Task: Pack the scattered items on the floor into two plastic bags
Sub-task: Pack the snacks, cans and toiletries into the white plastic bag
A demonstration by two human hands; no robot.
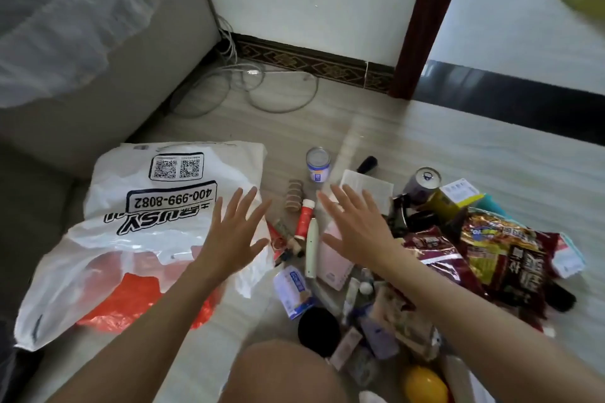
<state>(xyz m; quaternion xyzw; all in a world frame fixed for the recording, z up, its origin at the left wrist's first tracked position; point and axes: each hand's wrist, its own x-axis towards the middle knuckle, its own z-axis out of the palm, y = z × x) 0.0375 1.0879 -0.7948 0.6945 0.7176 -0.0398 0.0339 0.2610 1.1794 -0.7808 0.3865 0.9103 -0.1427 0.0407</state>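
A white plastic bag [140, 206] with black print lies flat on the floor at the left, and a red-orange plastic bag [131, 298] lies under it. My left hand [234, 232] hovers over the white bag's right edge, fingers spread, holding nothing. My right hand [355, 222] hovers over the scattered items, also spread and empty. Under and around it lie a pink box [334, 265], a white tube [311, 249], a red-and-white tube [305, 217] and snack packets [497, 258].
A small tin [318, 163], a drink can [424, 181], a yellow box [453, 199], a blue-white packet [294, 288], a black round thing [319, 330] and a yellow ball [424, 384] lie around. A sofa [82, 91] stands at the left. Cables [248, 88] coil by the wall.
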